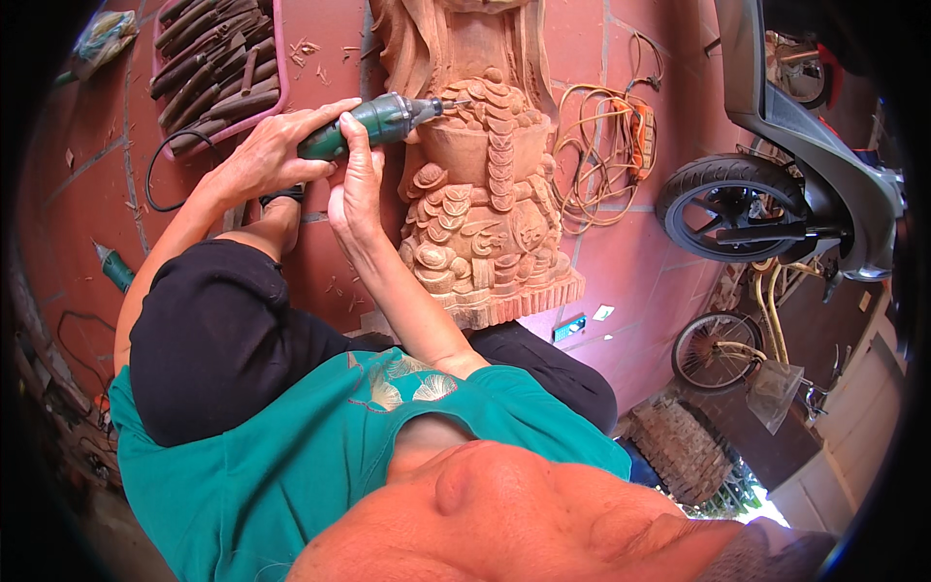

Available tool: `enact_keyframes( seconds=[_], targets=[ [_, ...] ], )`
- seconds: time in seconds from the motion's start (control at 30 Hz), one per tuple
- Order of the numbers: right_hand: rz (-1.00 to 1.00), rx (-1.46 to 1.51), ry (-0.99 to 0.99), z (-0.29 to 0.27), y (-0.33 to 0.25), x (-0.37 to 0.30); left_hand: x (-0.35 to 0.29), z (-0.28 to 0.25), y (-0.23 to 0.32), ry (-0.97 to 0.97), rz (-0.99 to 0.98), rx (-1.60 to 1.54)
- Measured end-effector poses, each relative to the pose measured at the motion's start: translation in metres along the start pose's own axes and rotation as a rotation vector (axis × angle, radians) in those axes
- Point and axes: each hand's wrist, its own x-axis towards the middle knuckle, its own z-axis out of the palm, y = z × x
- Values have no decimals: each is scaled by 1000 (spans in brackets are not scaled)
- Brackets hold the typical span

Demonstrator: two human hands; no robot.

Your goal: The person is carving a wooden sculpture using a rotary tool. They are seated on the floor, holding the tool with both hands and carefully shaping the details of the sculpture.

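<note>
A: Step in hand, by the look of it: detail cutting on the wooden carving (480, 184), which lies on the red tiled floor (640, 262). Green rotary tool (373, 123) held level, bit touching the heap of carved coins near the top of the bowl shape.

B: Grip?

A: Left hand (267, 155) wrapped around the rear of the tool body, fingers clenched on it. Right hand (357, 184) pinching the tool nearer the front, thumb and forefinger closed on the barrel, heel of the hand just beside the carving's edge. Black cord (160, 175) looping off to the left from the tool's tail.

B: Surroundings?

A: Pink tray (218, 63) of chisels at upper left, well apart from the bit. Second green tool (114, 267) on the floor at far left, untouched. Orange cable coil (606, 145) right of the carving; scooter wheel (727, 204) beyond that.

B: Next move calls for?

A: Judged: a steady brace from the right hand, light pressure, bit kept within the coin relief. Slip risk toward the fine raised edges. Bit tip too small to tell its shape.
</note>
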Motion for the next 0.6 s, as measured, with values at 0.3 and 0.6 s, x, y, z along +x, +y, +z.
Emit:
enact_keyframes(
  seconds=[0.3, 0.6],
  targets=[
    [0, -25, 2, -1, -5, 0, 4, -3, 8, -42, -59, -2],
    [7, -41, -20, -1, -4, 3, -1, 3, 0, 23, -36, -21]
  ],
)
